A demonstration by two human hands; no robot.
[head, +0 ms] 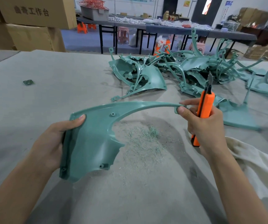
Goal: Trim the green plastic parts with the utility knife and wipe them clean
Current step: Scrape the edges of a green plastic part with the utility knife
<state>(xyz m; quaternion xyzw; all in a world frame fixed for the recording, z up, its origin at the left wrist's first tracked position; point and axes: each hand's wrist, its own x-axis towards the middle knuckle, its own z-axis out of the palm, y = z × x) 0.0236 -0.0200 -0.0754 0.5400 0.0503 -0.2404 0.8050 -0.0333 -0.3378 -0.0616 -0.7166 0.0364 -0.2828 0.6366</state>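
Head view. A curved green part (94,135) is held between both hands above the grey-covered counter (49,94), near the middle of the scene. The left hand (49,143) is closed on the part's wide near-left end: the thumb is laid on the upper face by the corner, and the fingers are hidden behind the edge. The part's thin arm sweeps right to a small tab, which is pinched between the thumb and forefinger of the right hand (202,125). In the same hand an orange knife (205,105) is gripped by the other, curled fingers. It is held upright, with its blade (210,78) extended and pointed to the far side, clear of the part.

Green shavings (144,139) are scattered on the counter beneath the part's arch. A pale, soiled cloth (251,160) is lying crumpled at the near right, just beside the right wrist. A tangled pile (170,68) of further green parts is heaped at the far right of the counter, and a flat green panel (239,117) is lying just right of the knife. One small green scrap (28,82) is noted alone at the far left.

Beyond the counter, cardboard boxes (33,21) are stacked at the far left. Long dark tables (170,29) carrying loose white items and a grey bin (94,12) are seen across the room.
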